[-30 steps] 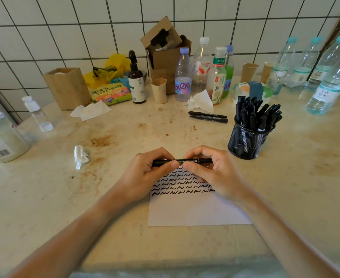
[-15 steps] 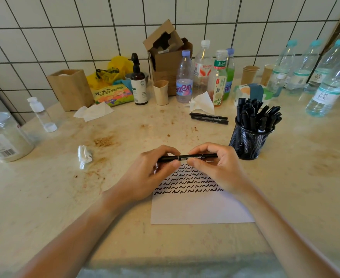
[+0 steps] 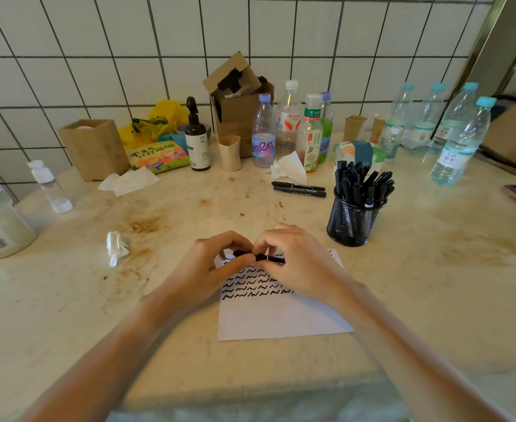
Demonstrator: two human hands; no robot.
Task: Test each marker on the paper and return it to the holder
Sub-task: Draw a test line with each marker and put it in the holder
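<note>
Both hands pinching one marker over the paper

The left hand (image 3: 217,266) and right hand (image 3: 299,263) grip the marker (image 3: 261,257) level above the scribbled paper (image 3: 281,318); likely the cap: keep it straight, press firmly, then carry it to the holder (image 3: 352,225) nearby on the tabletop (image 3: 433,284).

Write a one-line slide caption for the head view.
Both hands, left and right, grip a black marker over scribbled paper, beside a mesh holder.

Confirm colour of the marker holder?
Black wire mesh holder, seen in the head view, the only one.
</note>
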